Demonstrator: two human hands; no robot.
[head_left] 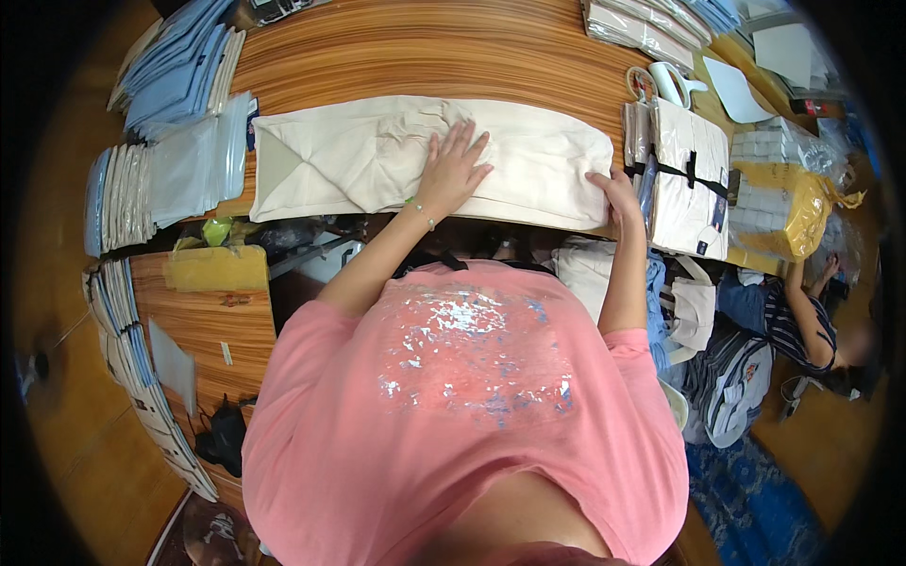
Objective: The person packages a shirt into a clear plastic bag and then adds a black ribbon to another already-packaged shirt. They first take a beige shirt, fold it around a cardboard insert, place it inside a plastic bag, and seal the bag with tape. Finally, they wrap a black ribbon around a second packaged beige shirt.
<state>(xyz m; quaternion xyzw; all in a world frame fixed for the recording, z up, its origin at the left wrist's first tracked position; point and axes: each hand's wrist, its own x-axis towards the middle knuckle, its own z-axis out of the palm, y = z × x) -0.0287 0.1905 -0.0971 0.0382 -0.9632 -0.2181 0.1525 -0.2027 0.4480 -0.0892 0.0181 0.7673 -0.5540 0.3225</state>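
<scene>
1. Two hands on the folded cream cloth (377, 156): left hand (453, 168) spread flat, pressing its middle; right hand (615, 193) pinching the right edge.
2. Cloth lies lengthwise along the wooden counter (425, 52), near edge.
3. Step, likely: smoothing a fold. Next calls for steady pressure, edges aligned.
4. Strapped cream bundle (694, 179) just right.

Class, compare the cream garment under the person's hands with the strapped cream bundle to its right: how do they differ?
The cream garment lies as one long, flat folded piece; the strapped bundle is a thick stack. The garment is unbound, pressed by the left hand and right hand; a black strap binds the bundle. Both are cream fabric.
</scene>
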